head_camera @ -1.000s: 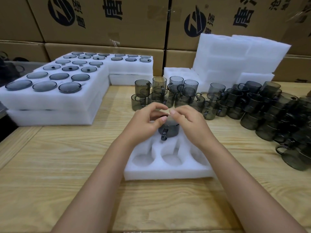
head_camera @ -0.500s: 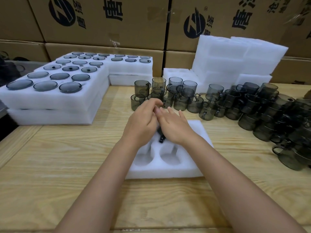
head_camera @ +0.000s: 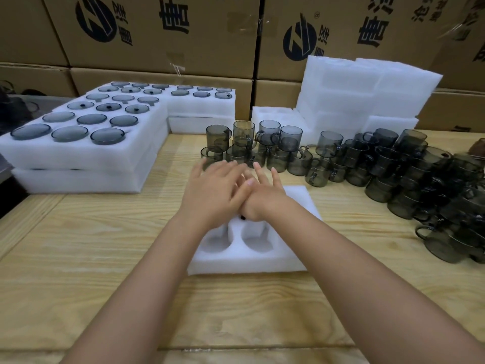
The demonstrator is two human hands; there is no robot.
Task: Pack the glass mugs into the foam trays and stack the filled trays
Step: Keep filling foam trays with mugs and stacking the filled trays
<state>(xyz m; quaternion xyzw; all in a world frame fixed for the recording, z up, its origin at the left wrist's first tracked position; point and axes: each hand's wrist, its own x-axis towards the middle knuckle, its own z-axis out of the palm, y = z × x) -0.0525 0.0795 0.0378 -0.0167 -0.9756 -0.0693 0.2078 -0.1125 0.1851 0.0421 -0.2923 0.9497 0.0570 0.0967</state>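
A white foam tray (head_camera: 288,261) lies on the wooden table in front of me, two of its front pockets bare. Both hands lie flat over its middle pocket: my right hand (head_camera: 265,195) with fingers straight, my left hand (head_camera: 215,190) laid partly across it, fingers spread and blurred. Under them only a dark bit of mug handle (head_camera: 243,218) shows; the mug itself is hidden. Several loose smoky glass mugs (head_camera: 325,153) stand stacked behind the tray and along the right side.
Filled foam trays (head_camera: 86,158) sit stacked at the left and back left. Bare foam trays (head_camera: 367,95) are piled at the back right. Cardboard boxes (head_camera: 162,32) wall the rear. Open table surface lies near me.
The hands let go of the mug they held over the middle pocket, flattened and pressed down on it; the left hand now overlaps the right. The view shifted slightly.
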